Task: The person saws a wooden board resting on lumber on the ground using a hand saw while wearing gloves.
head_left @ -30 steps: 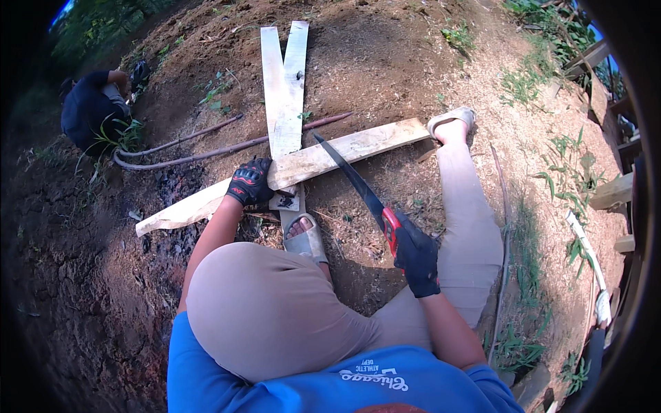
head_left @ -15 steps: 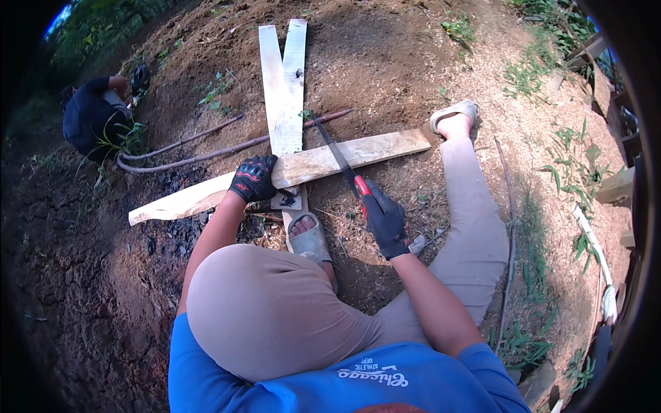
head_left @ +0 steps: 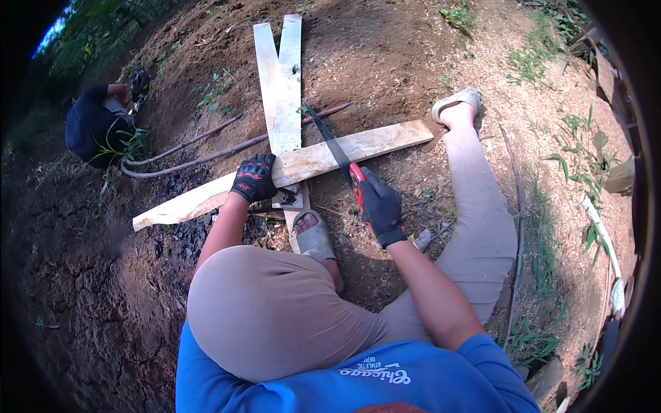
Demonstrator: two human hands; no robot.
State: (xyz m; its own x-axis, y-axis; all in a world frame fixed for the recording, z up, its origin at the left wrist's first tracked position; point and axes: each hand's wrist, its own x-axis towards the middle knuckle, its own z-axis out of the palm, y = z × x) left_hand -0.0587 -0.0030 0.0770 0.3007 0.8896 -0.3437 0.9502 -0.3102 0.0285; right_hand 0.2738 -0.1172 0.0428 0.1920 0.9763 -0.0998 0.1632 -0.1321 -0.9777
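Note:
A pale wooden plank (head_left: 375,144) lies crosswise in front of me, on top of other boards (head_left: 284,117) that point away. My left hand (head_left: 254,177), in a black glove, presses down on the plank near its middle, its fingers over the far edge. In my right hand (head_left: 380,206), also gloved, is the red handle of a handsaw (head_left: 329,143). Its dark blade lies across the plank, right of my left hand, tip pointing far left. Whether the teeth have cut into the wood cannot be made out.
My sandalled foot (head_left: 313,234) rests on a board below the plank; my other foot (head_left: 458,107) is beyond its right end. A bent rod (head_left: 206,158) passes by the boards. Another person (head_left: 100,124) crouches at far left. A long stick (head_left: 518,227) lies right of my leg.
My right hand and the saw have shifted slightly toward me, the blade drawn back a little across the plank. My left hand stays on the plank.

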